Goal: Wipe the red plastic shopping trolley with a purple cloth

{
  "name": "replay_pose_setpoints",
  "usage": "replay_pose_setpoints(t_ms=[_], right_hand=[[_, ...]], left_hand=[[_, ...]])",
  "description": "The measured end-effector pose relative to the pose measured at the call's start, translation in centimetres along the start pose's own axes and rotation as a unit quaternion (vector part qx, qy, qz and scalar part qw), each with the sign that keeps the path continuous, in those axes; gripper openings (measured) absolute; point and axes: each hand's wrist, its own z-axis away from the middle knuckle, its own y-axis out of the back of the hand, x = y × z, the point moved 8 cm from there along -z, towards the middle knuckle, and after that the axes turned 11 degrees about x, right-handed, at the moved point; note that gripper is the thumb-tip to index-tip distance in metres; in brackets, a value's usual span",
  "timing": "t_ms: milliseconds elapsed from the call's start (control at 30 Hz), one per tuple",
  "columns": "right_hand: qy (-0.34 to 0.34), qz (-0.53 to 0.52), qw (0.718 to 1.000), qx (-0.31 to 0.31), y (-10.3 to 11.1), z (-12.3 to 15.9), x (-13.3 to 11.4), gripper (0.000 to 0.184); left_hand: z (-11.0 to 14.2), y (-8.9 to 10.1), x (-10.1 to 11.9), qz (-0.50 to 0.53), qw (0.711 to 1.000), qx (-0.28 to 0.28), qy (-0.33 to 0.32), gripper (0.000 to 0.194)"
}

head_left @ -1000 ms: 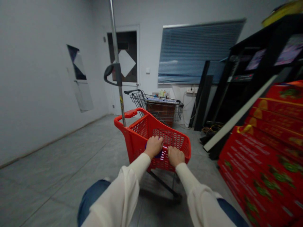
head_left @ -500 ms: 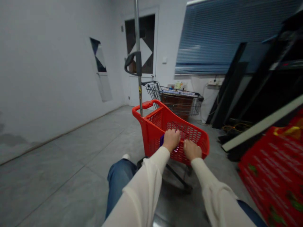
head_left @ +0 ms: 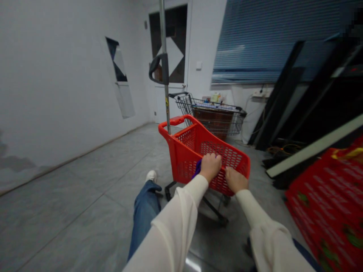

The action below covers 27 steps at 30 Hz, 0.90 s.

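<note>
While white sleeves [head_left: 172, 230] reach in from the bottom of the frame, the left hand [head_left: 210, 167] and the right hand [head_left: 236, 180] sit apart, each clamped on the near rim of a red plastic shopping cart [head_left: 195, 132]. Just beside the left hand, a purple object [head_left: 197, 169] shows inside the cart, too little of it visible to name. At lower left, a leg in blue jeans [head_left: 144, 215] ends in a white sneaker [head_left: 151, 176] on the grey tiled floor [head_left: 85, 181], where the cart stands on a dark wheeled frame. A metal pole [head_left: 164, 37] rises from the cart's far corner. At lower right lie red printed cartons [head_left: 326, 200], with black panels [head_left: 275, 98] leaning behind them and tangled cables [head_left: 280, 150] on the floor. Farther off, a wire shopping cart [head_left: 210, 113] holding a brown box [head_left: 214, 121] stands below blue window blinds [head_left: 272, 41], beside a white door [head_left: 170, 105] at top centre. A pale wall [head_left: 56, 75] fills the upper left.
</note>
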Motion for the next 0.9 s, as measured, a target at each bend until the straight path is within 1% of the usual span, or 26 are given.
replay_pose_setpoints(t_ms=[67,133,200,267,300,367,467,533,567,633,700,767,833,900], right_hand=[[0.001,-0.002,1.0,0.002,0.2,0.0,-0.1,0.046],[-0.005,-0.005,1.0,-0.002,0.1,-0.1,0.0,0.046],[-0.009,-0.007,1.0,-0.003,-0.1,-0.2,0.1,0.046],[-0.007,-0.006,1.0,0.002,-0.2,-0.2,-0.2,0.046],[-0.006,-0.003,1.0,0.006,-0.2,-0.2,-0.4,0.046],[-0.006,0.003,1.0,0.017,-0.1,-0.2,-0.7,0.046],[-0.009,-0.002,1.0,0.028,0.0,-0.2,-0.8,0.047],[0.0,-0.017,1.0,0.025,0.0,-0.2,-0.6,0.047],[0.009,-0.026,0.999,0.024,-0.1,-0.3,-0.4,0.046],[0.028,-0.037,0.998,0.034,-0.1,-0.3,-0.1,0.045],[0.033,-0.037,0.997,0.063,0.0,-0.2,0.2,0.042],[0.021,-0.029,0.995,0.092,0.1,0.0,0.5,0.04],[0.009,-0.027,0.995,0.099,-0.1,0.1,0.5,0.038],[0.005,-0.031,0.995,0.094,-0.3,0.1,0.5,0.039]], left_hand=[[0.0,0.0,0.1,0.003,0.999,-0.014,-0.033,0.029],[-0.5,0.5,-1.4,-0.009,0.999,-0.025,-0.039,0.03],[-1.1,1.3,-3.7,-0.031,0.999,-0.023,-0.011,0.03],[-1.4,1.9,-5.2,-0.048,0.999,-0.012,0.022,0.029],[-1.3,1.9,-5.2,-0.052,0.998,-0.007,0.031,0.028],[-0.9,1.4,-3.8,-0.045,0.999,-0.003,0.023,0.026],[-0.1,0.4,-0.6,-0.025,0.999,-0.009,-0.027,0.026],[0.2,0.2,0.4,-0.019,0.997,-0.019,-0.068,0.028],[0.1,0.3,0.1,-0.02,0.996,-0.024,-0.08,0.028],[-0.5,0.8,-1.5,-0.032,0.996,-0.027,-0.077,0.028],[-1.3,1.4,-3.6,-0.056,0.997,-0.011,-0.042,0.028],[-1.4,1.5,-4.5,-0.069,0.997,0.011,-0.01,0.027],[-0.9,1.1,-3.6,-0.065,0.998,0.026,-0.001,0.027],[-0.1,0.4,-1.4,-0.049,0.998,0.022,-0.019,0.027]])
